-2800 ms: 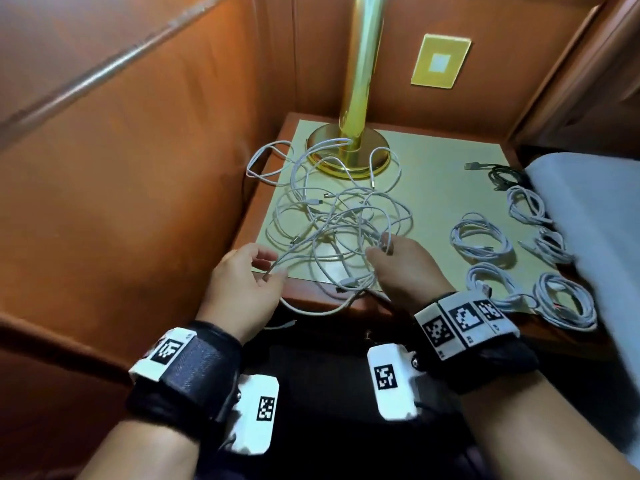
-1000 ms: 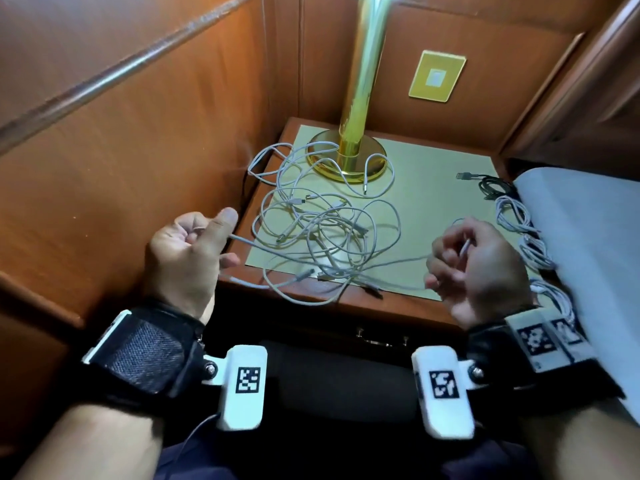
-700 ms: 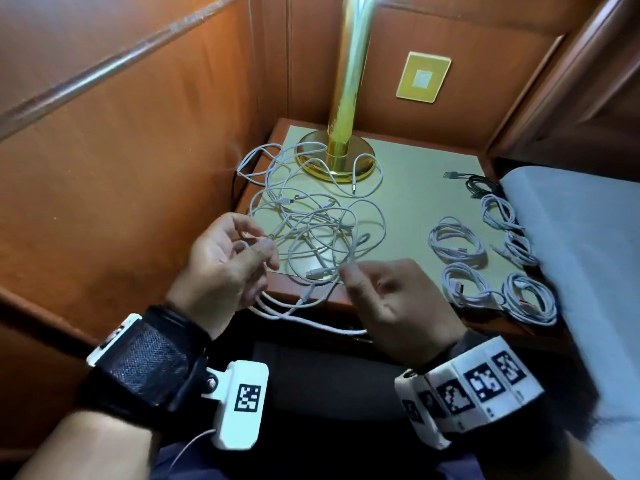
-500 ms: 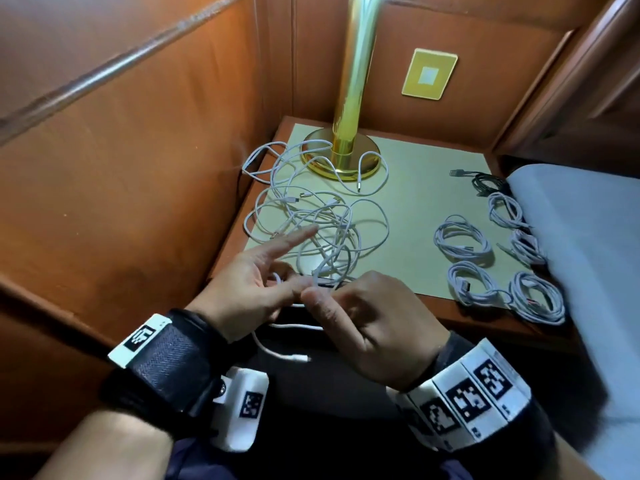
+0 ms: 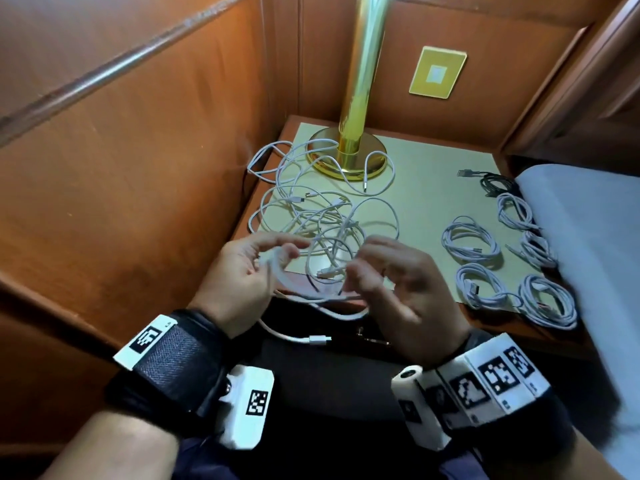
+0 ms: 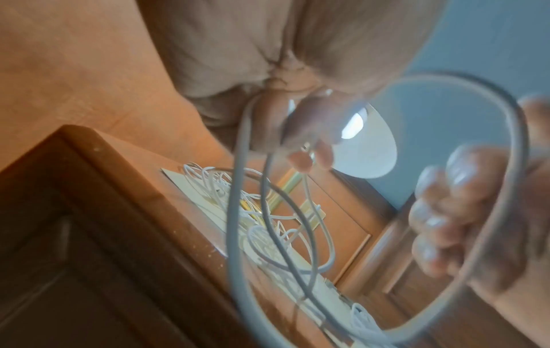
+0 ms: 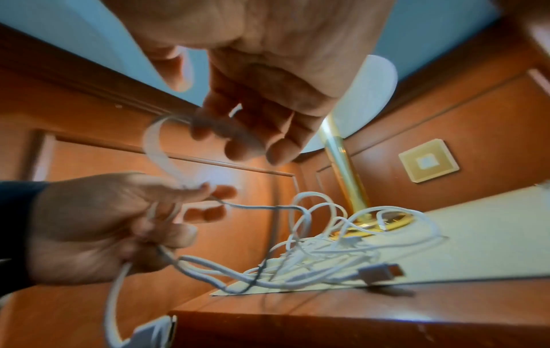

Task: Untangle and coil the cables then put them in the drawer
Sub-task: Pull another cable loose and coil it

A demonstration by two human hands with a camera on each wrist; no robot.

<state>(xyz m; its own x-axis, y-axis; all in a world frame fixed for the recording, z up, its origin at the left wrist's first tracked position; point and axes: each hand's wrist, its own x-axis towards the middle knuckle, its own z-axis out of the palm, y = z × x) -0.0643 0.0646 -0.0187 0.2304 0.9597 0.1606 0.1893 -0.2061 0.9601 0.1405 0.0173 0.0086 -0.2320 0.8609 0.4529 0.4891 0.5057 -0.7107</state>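
A white cable [image 5: 313,299] runs in loops between my two hands, just in front of the nightstand's front edge [image 5: 429,311]. My left hand [image 5: 277,258] grips the gathered loops [image 7: 175,209], with the thumb on top. My right hand [image 5: 356,273] pinches the same cable [image 7: 154,141] a little to the right, and motion blurs it. The cable's plug [image 5: 318,340] dangles below the hands. On the nightstand behind them lies a tangle of white cables [image 5: 322,216]. Below the edge is the dark drawer front with its metal handle [image 5: 370,336].
Several coiled white cables [image 5: 471,239] and a dark one [image 5: 493,181] lie along the nightstand's right side, beside the bed's white sheet [image 5: 588,237]. A brass lamp base [image 5: 346,157] stands at the back. A wooden wall panel [image 5: 138,168] closes off the left.
A second ago my hands held the cable stretched wide apart. They then met at the front edge. The cable is now looped in my left hand, with the right feeding it.
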